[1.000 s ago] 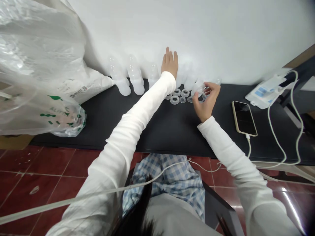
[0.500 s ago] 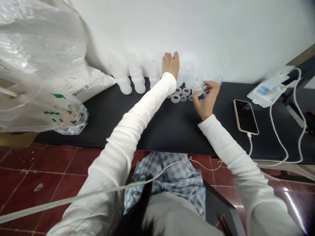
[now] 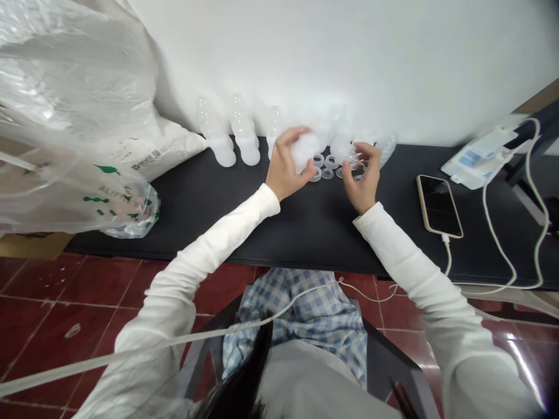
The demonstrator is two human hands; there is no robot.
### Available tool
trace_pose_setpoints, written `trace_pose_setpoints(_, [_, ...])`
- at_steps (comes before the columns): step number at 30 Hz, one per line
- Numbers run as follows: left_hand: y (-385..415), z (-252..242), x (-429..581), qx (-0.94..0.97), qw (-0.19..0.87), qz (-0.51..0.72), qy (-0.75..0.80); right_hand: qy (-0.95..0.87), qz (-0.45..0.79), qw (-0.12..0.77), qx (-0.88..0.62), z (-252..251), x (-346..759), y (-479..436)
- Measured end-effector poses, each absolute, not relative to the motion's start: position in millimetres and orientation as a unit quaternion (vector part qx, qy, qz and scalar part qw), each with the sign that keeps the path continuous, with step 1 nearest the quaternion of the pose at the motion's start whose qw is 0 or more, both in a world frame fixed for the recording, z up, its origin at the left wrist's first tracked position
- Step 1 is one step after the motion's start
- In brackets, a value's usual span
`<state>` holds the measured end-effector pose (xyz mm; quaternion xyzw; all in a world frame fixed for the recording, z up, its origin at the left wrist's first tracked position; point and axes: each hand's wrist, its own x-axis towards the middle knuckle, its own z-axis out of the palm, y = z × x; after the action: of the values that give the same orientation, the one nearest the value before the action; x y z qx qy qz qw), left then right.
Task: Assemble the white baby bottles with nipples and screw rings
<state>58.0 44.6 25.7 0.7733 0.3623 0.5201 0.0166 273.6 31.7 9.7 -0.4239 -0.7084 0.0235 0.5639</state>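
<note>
My left hand point(image 3: 289, 166) is curled around a whitish translucent rounded plastic piece point(image 3: 304, 152), somewhat blurred, just left of the loose rings. Thumb and fingers of my right hand point(image 3: 364, 174) pinch a clear round plastic piece point(image 3: 350, 157); its full shape is partly hidden. Between the two hands, several clear plastic rings point(image 3: 327, 173) lie flat on the black table point(image 3: 314, 227). Behind them, along the wall, stand several translucent white containers with rounded clear tops, such as this container point(image 3: 343, 137). Further left is another container point(image 3: 245, 137).
A phone point(image 3: 439, 206) on a charging cable lies at the right, near a white power strip point(image 3: 478, 156). Large plastic bags point(image 3: 117, 198) crowd the left end. A white cord point(image 3: 183, 339) crosses in front of my body.
My left hand has come back from the wall toward me, now with the whitish rounded piece in its grasp. My right hand stays nearly in place with the clear piece.
</note>
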Motion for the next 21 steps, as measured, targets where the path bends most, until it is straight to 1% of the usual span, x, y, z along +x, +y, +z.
trace_pose_setpoints(4, [26, -4, 48, 0.815, 0.062, 0.470, 0.333, -0.732, 0.130, 0.541, -0.392, 12, 267, 28])
trace_pose_setpoints(6, [25, -7, 44, 0.826, 0.078, 0.455, 0.323, -0.740, 0.172, 0.526, -0.381, 13, 267, 28])
trace_pose_setpoints(9, [25, -4, 39, 0.832, 0.063, 0.426, 0.349, -0.753, 0.221, 0.499, -0.368, 17, 271, 28])
trace_pose_setpoints(13, [22, 3, 35, 0.832, 0.025, 0.375, 0.408, -0.770, 0.262, 0.460, -0.355, 20, 274, 28])
trace_pose_setpoints(16, [19, 7, 36, 0.828, 0.016, 0.337, 0.448, -0.784, 0.284, 0.435, -0.339, 19, 274, 30])
trace_pose_setpoints(21, [21, 8, 33, 0.822, 0.066, 0.330, 0.460, -0.781, 0.314, 0.433, -0.321, 16, 275, 31])
